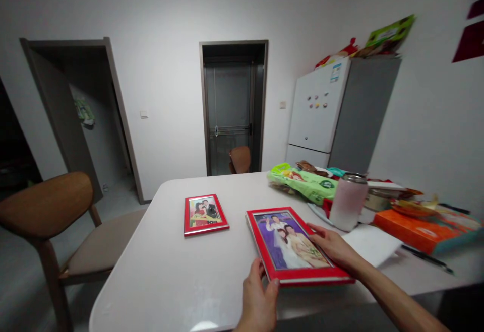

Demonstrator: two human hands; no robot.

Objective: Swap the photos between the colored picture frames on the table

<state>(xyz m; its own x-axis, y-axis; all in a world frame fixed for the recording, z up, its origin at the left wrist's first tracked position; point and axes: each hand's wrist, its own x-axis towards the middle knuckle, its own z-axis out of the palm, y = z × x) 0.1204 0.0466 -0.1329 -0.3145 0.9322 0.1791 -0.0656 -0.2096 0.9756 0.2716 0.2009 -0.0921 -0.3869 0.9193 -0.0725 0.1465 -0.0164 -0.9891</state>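
A large red picture frame (293, 244) with a wedding photo lies face up at the near side of the white table (159, 276). My left hand (257, 299) holds its near left corner, the thumb on the front edge and the fingers along the left side. On the opposite side, my right hand (336, 250) grips the right edge, with fingertips over the border. Whether the frame's underside touches the table all round, I cannot tell. Farther left, a smaller red picture frame (206, 214) with a couple's photo lies flat, apart from both hands.
Right of the large frame stand a pink bottle (348, 202), a green snack bag (304, 181), an orange box (416, 228), white paper (372, 244) and a black pen (427, 259). A wooden chair (49, 206) is at the left; a fridge (321, 105) stands behind.
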